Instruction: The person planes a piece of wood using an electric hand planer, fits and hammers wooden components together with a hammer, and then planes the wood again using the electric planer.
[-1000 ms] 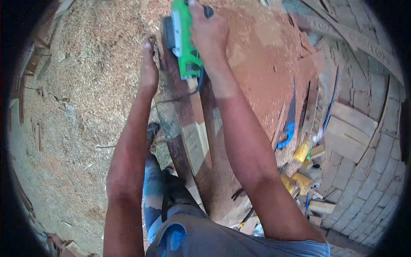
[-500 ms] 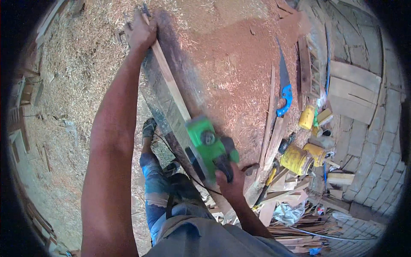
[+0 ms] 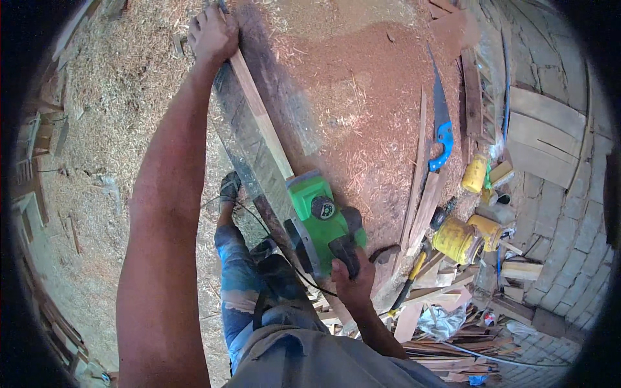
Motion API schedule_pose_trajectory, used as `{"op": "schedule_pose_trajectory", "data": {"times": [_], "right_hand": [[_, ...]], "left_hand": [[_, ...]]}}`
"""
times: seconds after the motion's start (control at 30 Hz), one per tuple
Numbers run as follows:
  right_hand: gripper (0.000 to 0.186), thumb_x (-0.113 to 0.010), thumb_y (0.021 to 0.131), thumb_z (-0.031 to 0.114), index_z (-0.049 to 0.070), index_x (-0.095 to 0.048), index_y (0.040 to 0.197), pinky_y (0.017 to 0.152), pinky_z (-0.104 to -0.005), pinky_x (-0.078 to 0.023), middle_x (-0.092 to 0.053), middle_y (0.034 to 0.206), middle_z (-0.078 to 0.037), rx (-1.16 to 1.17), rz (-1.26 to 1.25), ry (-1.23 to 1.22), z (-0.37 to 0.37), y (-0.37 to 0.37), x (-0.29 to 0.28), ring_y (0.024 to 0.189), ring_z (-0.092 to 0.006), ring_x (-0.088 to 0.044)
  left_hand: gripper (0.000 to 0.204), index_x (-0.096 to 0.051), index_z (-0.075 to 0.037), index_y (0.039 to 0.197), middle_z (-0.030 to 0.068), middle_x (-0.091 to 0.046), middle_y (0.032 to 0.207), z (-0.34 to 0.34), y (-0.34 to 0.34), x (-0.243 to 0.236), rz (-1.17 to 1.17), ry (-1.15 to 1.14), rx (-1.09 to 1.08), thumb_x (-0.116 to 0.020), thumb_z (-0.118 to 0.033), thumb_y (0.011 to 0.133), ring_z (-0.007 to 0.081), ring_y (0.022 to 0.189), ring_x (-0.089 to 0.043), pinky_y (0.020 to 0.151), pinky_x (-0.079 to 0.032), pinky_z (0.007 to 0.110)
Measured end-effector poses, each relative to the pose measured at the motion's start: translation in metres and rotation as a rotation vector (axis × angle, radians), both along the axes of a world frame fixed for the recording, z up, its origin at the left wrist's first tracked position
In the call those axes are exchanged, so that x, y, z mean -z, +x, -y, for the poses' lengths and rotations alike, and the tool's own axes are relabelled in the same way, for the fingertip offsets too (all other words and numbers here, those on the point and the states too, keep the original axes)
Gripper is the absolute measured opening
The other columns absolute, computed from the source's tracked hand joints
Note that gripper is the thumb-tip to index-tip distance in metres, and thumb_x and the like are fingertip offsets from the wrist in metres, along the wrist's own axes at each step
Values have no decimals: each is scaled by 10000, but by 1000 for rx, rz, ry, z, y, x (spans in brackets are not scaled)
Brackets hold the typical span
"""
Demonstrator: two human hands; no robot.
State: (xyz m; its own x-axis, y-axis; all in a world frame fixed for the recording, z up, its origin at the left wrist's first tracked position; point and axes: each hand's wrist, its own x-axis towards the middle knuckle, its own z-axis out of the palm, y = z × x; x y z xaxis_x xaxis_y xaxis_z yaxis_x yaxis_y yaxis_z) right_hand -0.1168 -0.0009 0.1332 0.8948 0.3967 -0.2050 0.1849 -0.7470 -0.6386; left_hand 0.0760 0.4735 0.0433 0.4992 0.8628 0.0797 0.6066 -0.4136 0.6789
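A green electric planer (image 3: pixel 318 223) with a black knob and black rear handle sits over the near part of a long narrow wood strip (image 3: pixel 262 119). My right hand (image 3: pixel 354 284) is wrapped round its rear handle. At the strip's far end, my left hand (image 3: pixel 215 37) is closed over the wood; part of its fingers is hidden. The strip lies along a dark, worn board (image 3: pixel 249 161) that slants from far left to near right. A black cord (image 3: pixel 310 279) runs by the planer's near end.
Right of the planer lie a blue-handled handsaw (image 3: pixel 441 123), a hammer with a yellow and black handle (image 3: pixel 409 284) and yellow containers (image 3: pixel 456 239). Wood offcuts (image 3: pixel 446 355) pile up at the near right. Shavings (image 3: pixel 142 84) cover the ground at left.
The planer and right hand, blurred by motion before, now look sharp and sit almost in the same place along the strip. The view has shifted slightly. My left hand keeps its hold.
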Motion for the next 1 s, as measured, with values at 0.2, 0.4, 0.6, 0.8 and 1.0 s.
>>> {"op": "schedule_pose_trajectory", "data": {"times": [0.2,0.4,0.6,0.8,1.0], "right_hand": [[293,-695,899,244,-14,-590,988,498,-282,-463,-573,629,-21,-20,178,-22,-20,11,16,526,-106,-557],[247,-686,916,187,-23,-590,1004,482,-276,-448,-561,620,-19,-3,152,80,-97,41,2,507,-91,-538],[210,-649,960,197,-3,-585,972,472,-264,-432,-557,635,-17,10,127,98,-160,69,6,517,-82,-529],[246,-656,961,246,5,-613,959,537,-284,-455,-587,687,-33,-28,126,284,-247,120,-14,593,-112,-563],[335,-688,923,316,-7,-626,989,680,-421,-515,-667,803,-204,-90,148,262,-351,159,-16,724,-321,-671]], "left_hand": [[525,-447,-43,1318,239,-477,1306,-16,11,51,201,306,-34,-535,-352,903,488,1278,-398,1063,-297,617],[538,-472,-61,1333,205,-503,1277,-12,0,40,184,266,-44,-544,-384,908,446,1283,-388,1090,-261,593],[454,-578,-105,1284,138,-626,1188,-54,-21,54,184,347,92,-372,-412,1019,329,1101,-546,1011,-366,475],[714,-714,-6,1090,195,-704,1060,-50,-19,8,456,-310,49,-253,-547,1024,323,980,-627,981,-422,369],[800,-651,-60,1282,237,-617,1272,-82,-41,23,509,-804,111,-185,-640,988,370,1055,-568,1047,-320,437]]}}
